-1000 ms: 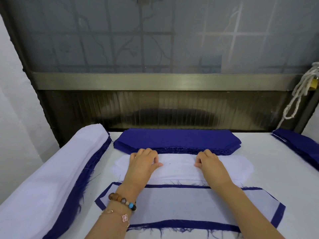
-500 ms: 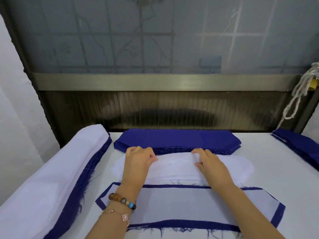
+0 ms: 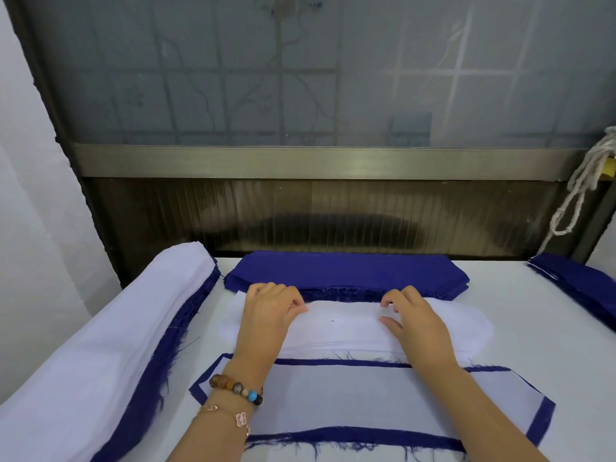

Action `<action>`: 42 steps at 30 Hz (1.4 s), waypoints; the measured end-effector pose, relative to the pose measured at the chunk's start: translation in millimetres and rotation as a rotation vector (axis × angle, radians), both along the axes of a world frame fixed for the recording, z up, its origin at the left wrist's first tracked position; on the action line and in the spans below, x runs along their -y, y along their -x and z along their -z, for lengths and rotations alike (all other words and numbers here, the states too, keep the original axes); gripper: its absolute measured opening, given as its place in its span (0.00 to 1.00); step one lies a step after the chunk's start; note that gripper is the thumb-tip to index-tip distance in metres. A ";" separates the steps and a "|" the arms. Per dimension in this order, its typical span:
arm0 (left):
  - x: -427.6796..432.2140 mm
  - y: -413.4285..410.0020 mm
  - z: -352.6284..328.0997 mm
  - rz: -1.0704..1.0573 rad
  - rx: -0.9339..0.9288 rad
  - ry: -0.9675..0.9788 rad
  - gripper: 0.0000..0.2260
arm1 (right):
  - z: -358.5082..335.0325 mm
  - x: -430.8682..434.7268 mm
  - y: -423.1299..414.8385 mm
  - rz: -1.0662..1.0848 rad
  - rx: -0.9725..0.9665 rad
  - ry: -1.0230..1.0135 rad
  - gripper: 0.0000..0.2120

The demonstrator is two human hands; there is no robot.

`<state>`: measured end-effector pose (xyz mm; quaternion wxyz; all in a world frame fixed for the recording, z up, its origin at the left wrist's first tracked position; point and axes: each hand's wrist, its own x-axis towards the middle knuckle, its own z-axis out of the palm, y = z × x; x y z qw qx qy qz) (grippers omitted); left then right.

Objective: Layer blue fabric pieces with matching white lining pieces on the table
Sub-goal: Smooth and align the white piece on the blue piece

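A stack of white lining pieces (image 3: 343,325) lies across the middle of the table. My left hand (image 3: 270,315) and my right hand (image 3: 416,325) rest on it, fingers curled at its far edge and pinching the top lining piece. Just beyond the fingertips sits a stack of blue fabric pieces (image 3: 346,270). In front of the white stack, under my wrists, lies a blue piece with a white lining laid on it (image 3: 366,401), its blue border showing all round.
A long pile of white-over-blue layered pieces (image 3: 100,345) runs along the table's left side. Another blue stack (image 3: 583,281) sits at the far right corner. A window frame (image 3: 316,161) closes the back, with a white rope (image 3: 580,191) hanging at right.
Both hands have slid away from me across the white stack to its far edge, and the fingers have curled there.
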<state>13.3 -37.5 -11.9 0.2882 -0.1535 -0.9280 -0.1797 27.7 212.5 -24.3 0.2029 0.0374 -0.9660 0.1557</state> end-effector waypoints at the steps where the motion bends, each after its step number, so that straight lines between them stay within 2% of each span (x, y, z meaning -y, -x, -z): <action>1: 0.1 -0.9 -0.3 0.002 -0.007 -0.011 0.05 | -2.0 0.5 -1.1 0.020 -0.038 0.012 0.06; 4: 0.3 -2.2 -1.0 -0.005 -0.008 0.003 0.05 | -5.3 -0.3 -2.9 0.050 -0.139 0.026 0.04; 10: 2.1 -2.1 -5.4 -0.028 -0.003 0.119 0.03 | -5.7 -1.4 -3.3 0.049 -0.203 0.012 0.02; 12: 1.3 -4.2 -5.7 -0.025 0.024 0.171 0.05 | -6.0 -1.8 -3.6 0.043 -0.223 0.001 0.02; 15: 1.8 -4.7 -2.1 0.020 -0.047 0.109 0.09 | -4.8 -1.8 -3.8 0.029 -0.226 -0.008 0.03; 20: 4.5 2.4 4.0 -0.024 0.083 0.062 0.19 | -5.7 -0.7 -6.7 -0.009 -0.290 -0.029 0.08; 22: 5.7 3.9 6.1 -0.002 0.070 -0.030 0.13 | -6.1 -1.8 -6.9 -0.014 -0.337 -0.084 0.11; 24: 5.2 1.6 6.2 0.004 0.087 0.008 0.06 | -6.9 -2.4 -7.3 -0.009 -0.356 -0.094 0.10; 26: 7.4 1.5 9.3 0.032 0.108 0.026 0.05 | -6.2 -3.0 -7.9 -0.011 -0.352 -0.073 0.07; 30: 11.7 2.2 13.1 0.073 0.130 -0.006 0.05 | -5.0 -8.3 -4.4 0.022 -0.241 -0.102 0.03; 35: 15.7 3.2 15.3 0.097 0.118 -0.082 0.03 | -5.1 -29.2 2.1 0.106 0.039 -0.201 0.14; 42: 16.3 7.0 21.8 0.091 0.107 -0.154 0.03 | -25.5 -103.9 3.7 0.309 0.297 -0.280 0.15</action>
